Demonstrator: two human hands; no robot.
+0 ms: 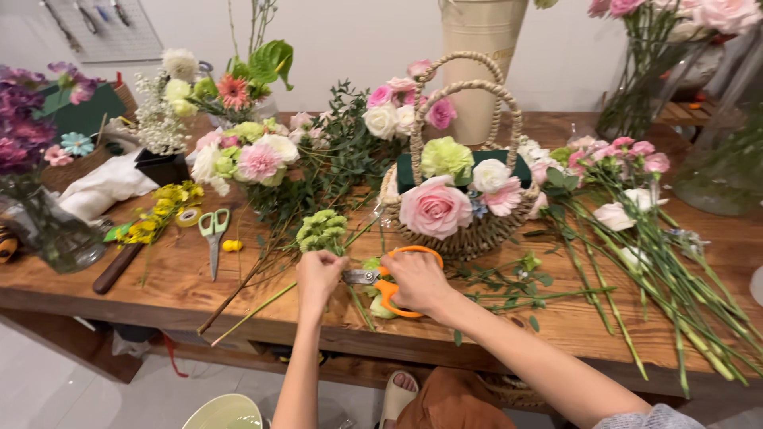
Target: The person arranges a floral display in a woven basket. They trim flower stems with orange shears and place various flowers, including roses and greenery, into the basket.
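My left hand (318,274) grips the stem of a green clustered flower (321,229) just below its head, near the front of the wooden table (183,290). My right hand (417,280) holds orange-handled scissors (387,287), whose short blades point left and meet the stem beside my left fingers. Right behind my hands stands a woven basket (469,230) with two rope handles. It holds a big pink rose (435,208), a green carnation, white and pale pink blooms and a dark green foam block.
Loose pink and white stems (636,238) lie at the right. Green-handled scissors (213,230), tape roll (188,217), yellow flowers and a knife lie at the left. Mixed bunches, eucalyptus, a cream metal bucket (480,48) and glass vases stand behind. A pale bin (226,413) sits on the floor.
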